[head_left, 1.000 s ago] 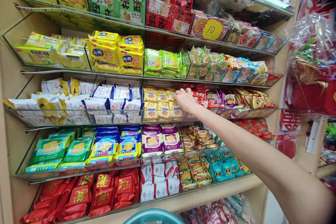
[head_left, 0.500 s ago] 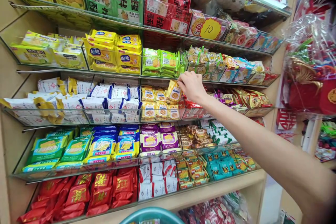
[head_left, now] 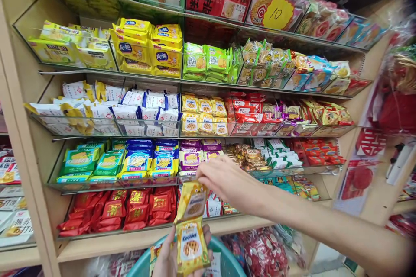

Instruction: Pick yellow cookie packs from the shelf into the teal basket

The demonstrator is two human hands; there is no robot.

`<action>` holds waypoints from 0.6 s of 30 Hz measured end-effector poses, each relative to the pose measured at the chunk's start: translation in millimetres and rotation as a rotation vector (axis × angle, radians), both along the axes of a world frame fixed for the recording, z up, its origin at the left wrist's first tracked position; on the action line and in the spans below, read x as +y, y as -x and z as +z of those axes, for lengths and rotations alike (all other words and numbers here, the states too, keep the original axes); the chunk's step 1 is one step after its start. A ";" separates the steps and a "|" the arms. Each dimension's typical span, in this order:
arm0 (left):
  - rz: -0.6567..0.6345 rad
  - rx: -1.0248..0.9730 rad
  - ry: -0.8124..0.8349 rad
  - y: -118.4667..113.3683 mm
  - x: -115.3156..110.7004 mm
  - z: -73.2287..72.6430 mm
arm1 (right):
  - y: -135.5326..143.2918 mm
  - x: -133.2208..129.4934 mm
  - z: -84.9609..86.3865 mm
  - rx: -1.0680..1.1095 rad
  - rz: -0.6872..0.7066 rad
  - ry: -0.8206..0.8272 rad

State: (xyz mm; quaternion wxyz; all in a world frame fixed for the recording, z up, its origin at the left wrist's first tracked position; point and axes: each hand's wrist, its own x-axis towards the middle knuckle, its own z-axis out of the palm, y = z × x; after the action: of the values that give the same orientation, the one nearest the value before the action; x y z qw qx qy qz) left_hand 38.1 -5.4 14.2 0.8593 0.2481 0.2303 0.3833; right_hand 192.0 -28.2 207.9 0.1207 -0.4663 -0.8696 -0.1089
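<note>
**A:** Your right hand [head_left: 227, 181] was out in front of the snack shelves [head_left: 208, 132], fingers pinched on the top edge of a yellow cookie packet [head_left: 192, 201], so that one just hung down from your fingertips. Your left hand [head_left: 169, 259] was low at the bottom of the view, palm up, wrapped around a second cookie packet [head_left: 191, 246] from behind.

**B:** So both were full? Where did the two packets sit compared to each other?

**A:** Yep, both were gripping one. The hanging packet was straight above the one in your left hand, its bottom edge touching or nearly touching the lower one's top, can't say which. Both ran long-way up and down, pretty much one line, faces toward you. The "Cookies" print on the lower one was easy to read; the upper one was a bit blurred.

**B:** And the basket?

**A:** The teal basket [head_left: 227, 259] was right under your left hand, rim curving round behind the lower packet. So your left hand was the nearer one to it, the right a bit higher. The rest of those cookie packs [head_left: 204, 121] were up on the middle shelf, well above both hands.
</note>
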 end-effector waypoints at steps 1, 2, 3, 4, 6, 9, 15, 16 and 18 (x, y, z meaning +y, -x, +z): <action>0.029 0.007 -0.040 -0.9 0.7 3.3 | 3.4 -1.1 -3.6 -0.007 0.003 0.050; 0.066 0.008 -0.069 -1.8 0.1 6.8 | 5.8 -1.5 -6.8 -0.004 0.008 0.094; 0.099 0.005 -0.080 -2.6 -1.4 10.4 | 7.1 -1.3 -10.1 0.007 0.010 0.133; 0.125 -0.001 -0.082 -3.3 -3.5 14.0 | 7.4 -0.4 -13.7 0.020 0.013 0.170; 0.151 -0.017 -0.054 -4.0 -7.7 20.2 | 5.6 3.0 -21.9 0.033 0.029 0.234; 0.140 -0.032 0.020 -3.3 -10.3 23.1 | 0.3 11.1 -33.4 0.029 0.069 0.291; 0.090 -0.007 0.090 -1.8 -1.1 5.7 | -6.5 27.4 -41.8 0.069 0.112 0.461; 0.084 0.010 0.105 -2.7 0.3 2.4 | -7.5 29.6 -43.3 0.073 0.115 0.501; 0.107 0.016 0.137 -5.7 0.8 -2.1 | -9.4 33.9 -47.8 0.066 0.116 0.584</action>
State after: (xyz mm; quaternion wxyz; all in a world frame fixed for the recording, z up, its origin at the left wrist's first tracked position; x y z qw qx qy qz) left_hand 43.7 -4.6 12.1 0.8507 0.1790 0.2759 0.4100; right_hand 201.5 5.7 160.1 0.0155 -0.4341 -0.8849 0.1681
